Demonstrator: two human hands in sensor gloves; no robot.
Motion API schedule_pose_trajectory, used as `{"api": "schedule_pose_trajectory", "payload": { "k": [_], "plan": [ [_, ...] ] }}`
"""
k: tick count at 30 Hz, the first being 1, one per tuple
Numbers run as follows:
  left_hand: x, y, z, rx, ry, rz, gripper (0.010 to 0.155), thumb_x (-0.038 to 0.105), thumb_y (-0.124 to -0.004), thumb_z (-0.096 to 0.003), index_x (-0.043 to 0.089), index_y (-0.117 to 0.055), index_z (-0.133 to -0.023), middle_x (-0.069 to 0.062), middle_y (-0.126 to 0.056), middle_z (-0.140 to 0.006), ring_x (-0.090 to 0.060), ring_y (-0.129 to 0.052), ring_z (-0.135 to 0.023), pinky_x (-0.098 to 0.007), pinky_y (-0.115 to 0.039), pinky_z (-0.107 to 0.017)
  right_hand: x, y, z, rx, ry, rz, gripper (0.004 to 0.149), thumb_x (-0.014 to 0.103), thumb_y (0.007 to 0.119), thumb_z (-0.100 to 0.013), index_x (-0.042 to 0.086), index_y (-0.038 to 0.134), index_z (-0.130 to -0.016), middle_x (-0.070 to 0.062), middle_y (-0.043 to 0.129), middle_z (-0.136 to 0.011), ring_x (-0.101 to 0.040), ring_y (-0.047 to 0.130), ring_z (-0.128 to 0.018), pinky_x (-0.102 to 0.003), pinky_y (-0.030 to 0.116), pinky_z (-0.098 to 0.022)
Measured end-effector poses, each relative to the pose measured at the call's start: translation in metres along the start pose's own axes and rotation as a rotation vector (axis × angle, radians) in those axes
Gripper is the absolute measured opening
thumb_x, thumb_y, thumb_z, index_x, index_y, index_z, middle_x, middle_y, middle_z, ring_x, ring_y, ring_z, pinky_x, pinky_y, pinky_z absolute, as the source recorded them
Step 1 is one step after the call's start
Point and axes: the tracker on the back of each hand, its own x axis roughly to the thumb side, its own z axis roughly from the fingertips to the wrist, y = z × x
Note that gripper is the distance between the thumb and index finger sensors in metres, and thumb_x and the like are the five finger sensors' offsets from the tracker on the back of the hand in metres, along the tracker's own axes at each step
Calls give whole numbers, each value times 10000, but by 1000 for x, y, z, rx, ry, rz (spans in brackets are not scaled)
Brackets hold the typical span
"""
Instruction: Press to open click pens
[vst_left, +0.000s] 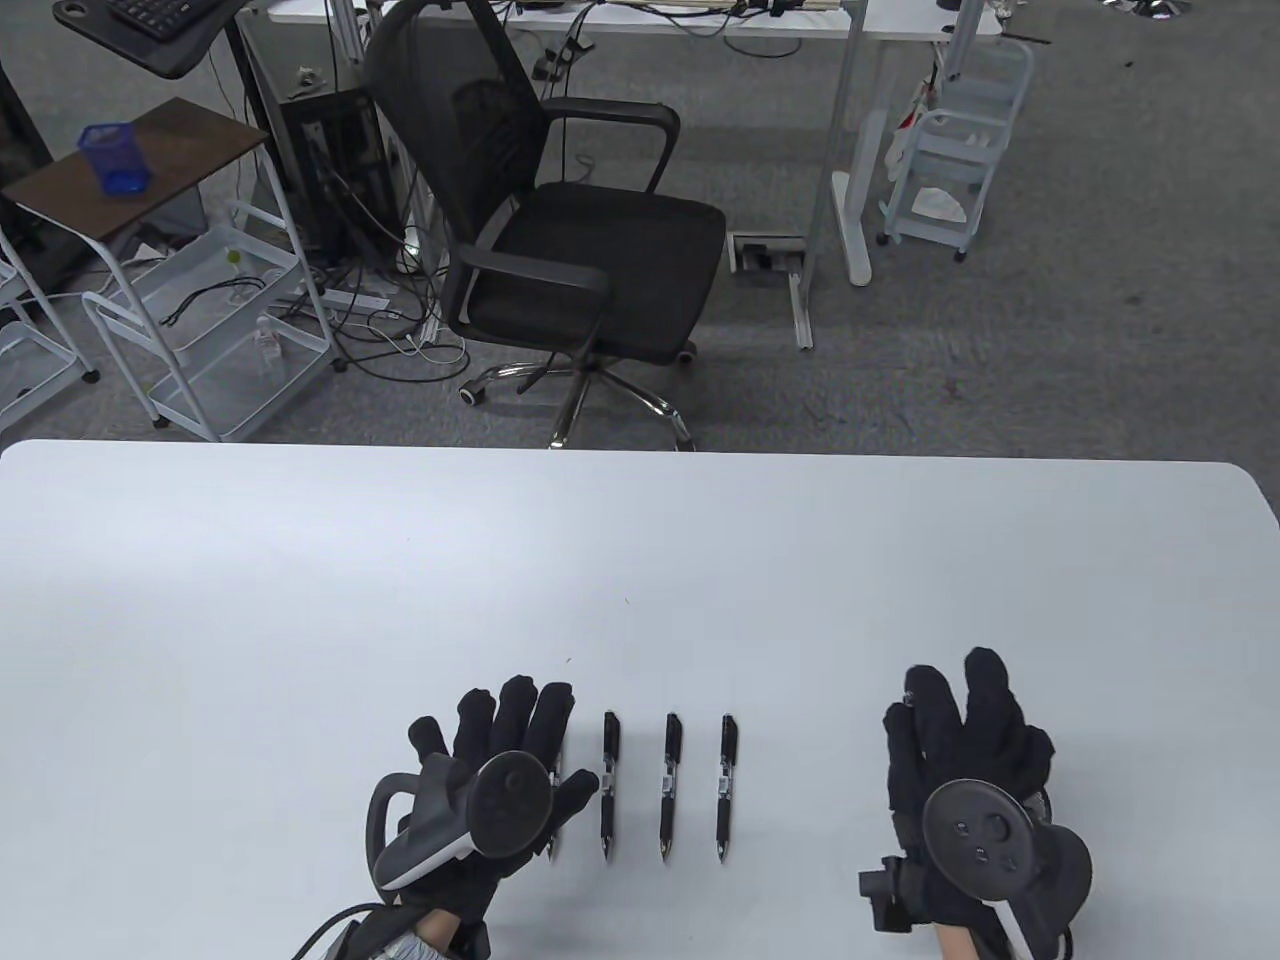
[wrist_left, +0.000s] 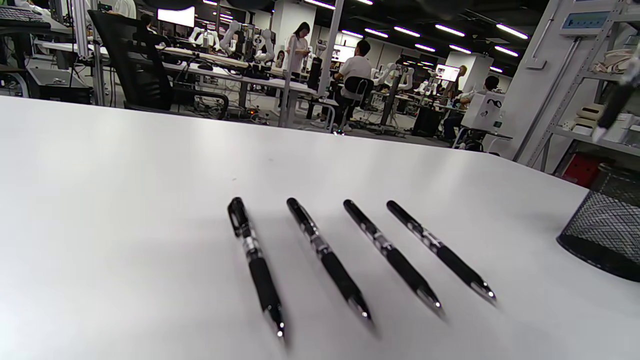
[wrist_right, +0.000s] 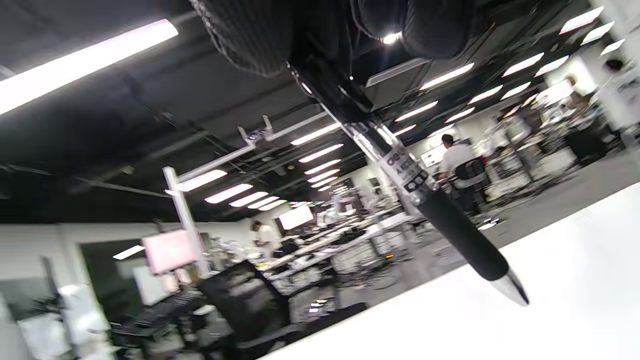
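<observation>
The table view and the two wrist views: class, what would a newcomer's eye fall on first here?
A neat row of black click pens lies on the white table, just right of the left hand. The right hand holds another pen, tip down. A black mesh cup stands at the right.

Black pens (wrist_left: 330, 257) with silver tips, white table (vst_left: 640, 560), black mesh cup (wrist_left: 602, 232)

Black office chair (vst_left: 570, 240) on grey carpet (vst_left: 1050, 350), white desks (vst_left: 860, 120) behind.
</observation>
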Motion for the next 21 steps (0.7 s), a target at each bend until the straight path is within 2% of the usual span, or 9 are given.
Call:
{"api": "schedule_pose_trajectory", "payload": {
  "k": [4,10,18,21],
  "plan": [
    [-1,0,0,2,1,3,754,607,-496,-703,204,-192,-1263,-251,-275,-1318,-650,-352,-1140,-858,-247,-680,34,13,-4,30,-54,-158,483,234,725,-642,-31,756,-1044,-379,465,-1178,-542,681,-924,-800,371,-651],
    [-1,1,0,5,3,4,752,607,-495,-703,211,-187,-1263,-248,-275,-1318,-648,-349,-1141,-858,-246,-681,57,46,-10,56,-46,-391,486,221,712,-645,-54,740,-1044,-446,523,-1131,-510,791,-891,-797,405,-648],
    [-3,0,0,10,6,5,746,608,-492,-702,220,-188,-1262,-249,-274,-1318,-647,-350,-1142,-858,-245,-682,43,102,-13,90,66,-640,495,201,686,-648,-115,703,-1028,-472,579,-1074,-462,870,-826,-765,466,-661],
    [-4,-1,-1,8,13,1,746,608,-491,-703,220,-186,-1263,-248,-273,-1319,-647,-349,-1142,-858,-245,-682,32,108,-16,141,96,-709,495,198,680,-650,-125,694,-1024,-474,574,-1069,-433,889,-804,-739,500,-658]
  ]
}}
